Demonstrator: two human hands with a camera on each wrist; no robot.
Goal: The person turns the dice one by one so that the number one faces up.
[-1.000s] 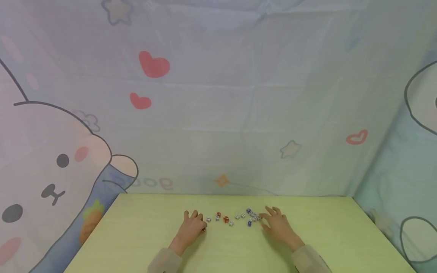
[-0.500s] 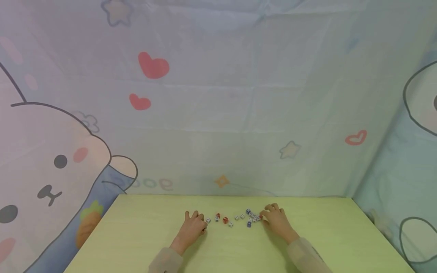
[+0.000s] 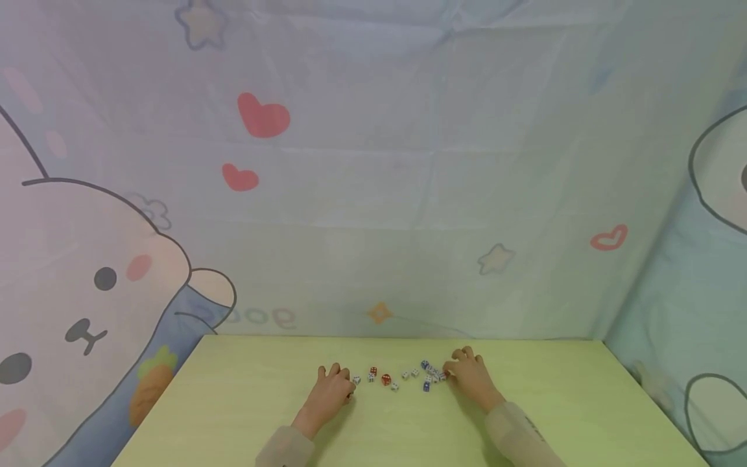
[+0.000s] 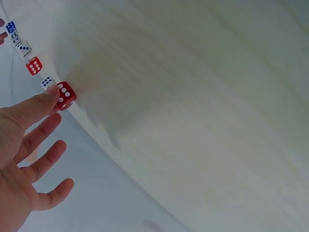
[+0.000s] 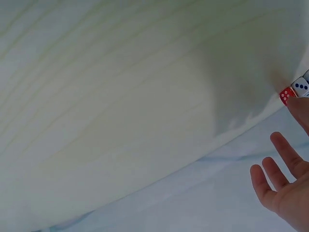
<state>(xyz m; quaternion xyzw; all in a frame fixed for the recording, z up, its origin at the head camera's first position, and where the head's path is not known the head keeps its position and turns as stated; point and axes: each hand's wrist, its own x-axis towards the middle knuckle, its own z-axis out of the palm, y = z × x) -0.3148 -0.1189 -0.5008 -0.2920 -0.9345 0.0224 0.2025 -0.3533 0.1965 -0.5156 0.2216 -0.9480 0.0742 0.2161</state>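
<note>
My left hand (image 3: 329, 392) pinches a red die (image 4: 65, 95) with white dots; the thumb lies on its face in the left wrist view, and the other fingers are spread. A white die (image 4: 47, 82) is close beside it. My right hand (image 3: 469, 376) holds another red die (image 5: 287, 95) at the right end of the dice cluster, with its thumb on it and the index finger hidden. A white die with blue dots (image 5: 300, 86) sits right against that red die.
Between the hands lie several dice: a red die (image 3: 386, 379), white dice such as the front white die (image 3: 395, 386), and a blue die (image 3: 426, 387). The pale yellow-green table (image 3: 373, 434) ends at a printed cloth backdrop (image 3: 373, 194).
My right hand has moved slightly left and its fingers have drawn in around the red die at the cluster's end. The left hand has stayed nearly in place with its red die.
</note>
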